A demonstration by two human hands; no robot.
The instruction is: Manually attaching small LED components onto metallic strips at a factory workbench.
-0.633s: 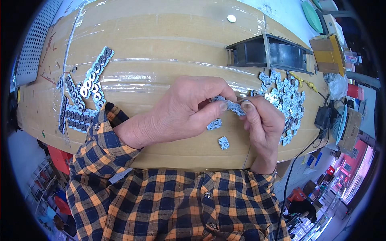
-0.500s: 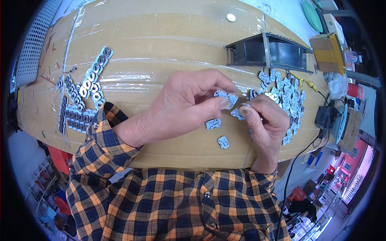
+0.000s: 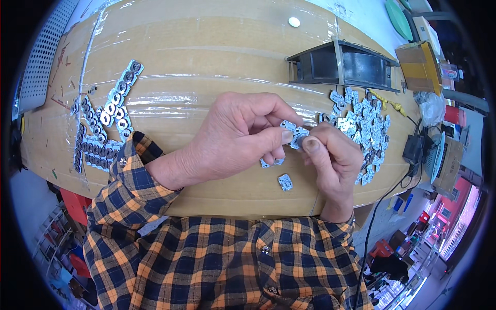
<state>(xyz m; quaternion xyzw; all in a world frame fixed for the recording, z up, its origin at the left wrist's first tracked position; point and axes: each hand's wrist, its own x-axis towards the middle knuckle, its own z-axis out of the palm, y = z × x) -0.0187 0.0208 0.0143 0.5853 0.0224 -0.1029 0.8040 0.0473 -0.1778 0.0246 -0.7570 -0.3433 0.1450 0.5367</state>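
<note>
One small circuit board (image 3: 297, 133) in left hand (image 3: 243, 126), beside right hand (image 3: 335, 155)

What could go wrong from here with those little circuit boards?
The left hand holds small circuit boards by the fingertips above the cardboard-covered table, so they could slip and drop.

The right hand is close to the loose pile of boards and might knock a few out of place.

A single loose board lies nearer the body than the fingertips, where a wrist might brush it.
</note>
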